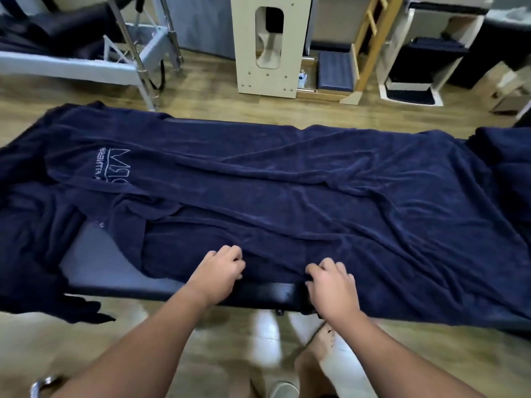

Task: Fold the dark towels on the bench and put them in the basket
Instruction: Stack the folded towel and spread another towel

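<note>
A large navy-blue terry towel lies spread lengthwise over the dark padded bench, rumpled into long diagonal creases and covering most of the top. Pale embroidered lettering shows near its left end, reading upside down from this side. At the left the cloth is bunched and hangs off the bench end, leaving a bare patch of grey-blue padding exposed at the near left corner.

Both hands sit at the near edge of the towel, close together. The left hand has its fingers curled down into the fabric, pinching up a small fold. The right hand does the same just beside it — fingers hooked over the towel's hem where it meets the bench edge.

More dark cloth lies heaped at the far right end of the bench. Beyond, on the wooden floor, stand a cream wooden cabinet with an oval cut-out, a pale wooden ladder frame and a grey metal-framed exercise bed — all well apart from the bench.
</note>
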`<state>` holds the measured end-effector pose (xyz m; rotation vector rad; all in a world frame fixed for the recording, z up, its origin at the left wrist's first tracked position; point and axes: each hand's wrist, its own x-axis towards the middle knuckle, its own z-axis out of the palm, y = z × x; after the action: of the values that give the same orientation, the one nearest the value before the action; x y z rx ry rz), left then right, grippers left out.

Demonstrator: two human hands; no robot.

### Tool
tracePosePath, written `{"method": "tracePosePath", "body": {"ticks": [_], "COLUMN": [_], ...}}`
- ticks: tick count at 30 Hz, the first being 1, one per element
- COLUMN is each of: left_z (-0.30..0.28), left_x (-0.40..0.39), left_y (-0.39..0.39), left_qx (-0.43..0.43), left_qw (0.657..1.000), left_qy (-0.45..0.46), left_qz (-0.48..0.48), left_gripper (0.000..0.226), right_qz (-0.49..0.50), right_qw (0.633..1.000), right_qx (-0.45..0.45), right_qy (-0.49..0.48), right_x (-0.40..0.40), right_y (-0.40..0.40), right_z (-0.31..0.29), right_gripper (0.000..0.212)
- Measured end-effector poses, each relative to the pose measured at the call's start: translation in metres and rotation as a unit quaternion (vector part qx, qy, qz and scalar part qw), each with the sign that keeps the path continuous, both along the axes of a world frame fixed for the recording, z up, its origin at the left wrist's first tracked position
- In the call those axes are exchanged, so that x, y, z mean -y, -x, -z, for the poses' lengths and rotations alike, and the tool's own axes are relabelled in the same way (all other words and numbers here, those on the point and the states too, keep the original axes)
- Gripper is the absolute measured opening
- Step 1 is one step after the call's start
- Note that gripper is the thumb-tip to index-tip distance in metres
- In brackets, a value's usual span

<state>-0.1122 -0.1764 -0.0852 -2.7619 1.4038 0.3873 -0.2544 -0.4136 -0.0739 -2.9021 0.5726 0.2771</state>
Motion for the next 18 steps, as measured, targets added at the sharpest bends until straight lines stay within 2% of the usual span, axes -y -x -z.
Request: {"method": "tracePosePath", "body": {"ticks": [2,6,8,11,14,16,18], "left_z": [-0.007,-0.032,-0.039,-0.042,-0.050,-0.056,-0.060], "left_x": [-0.006,-0.036,-0.063,-0.100,-0.118,-0.118,-0.109], "left_y": [-0.004,-0.018,-0.025,-0.034,-0.037,-0.036,-0.039], "left_qx": [-0.012,-0.097,-0.155,-0.195,-0.222,-0.243,-0.260], "left_qw": [1.000,0.990,0.974,0.954,0.937,0.927,0.924], "left_qy": [0.008,-0.088,-0.147,-0.194,-0.229,-0.247,-0.227], "left_qz": [-0.017,-0.059,-0.070,-0.121,-0.145,-0.142,-0.163], "left_gripper": [0.004,0.001,0.004,0.013,0.024,0.018,0.037], "right_qz": [0.011,-0.031,-0.079,-0.121,-0.096,-0.076,-0.061], "right_qw": [1.000,0.996,0.989,0.981,0.985,0.988,0.991], "right_qx": [-0.017,-0.040,-0.059,-0.072,-0.065,-0.069,-0.059], "right_qy": [-0.007,-0.073,-0.111,-0.131,-0.130,-0.116,-0.101], "right_x": [-0.011,-0.041,-0.059,-0.083,-0.095,-0.095,-0.089], "right_y": [-0.003,-0.012,-0.015,-0.020,-0.029,-0.036,-0.045], "right_z": [-0.001,-0.004,-0.005,-0.007,-0.009,-0.012,-0.016], "right_gripper": [0.023,0.028,0.028,0.027,0.026,0.026,0.026]}}
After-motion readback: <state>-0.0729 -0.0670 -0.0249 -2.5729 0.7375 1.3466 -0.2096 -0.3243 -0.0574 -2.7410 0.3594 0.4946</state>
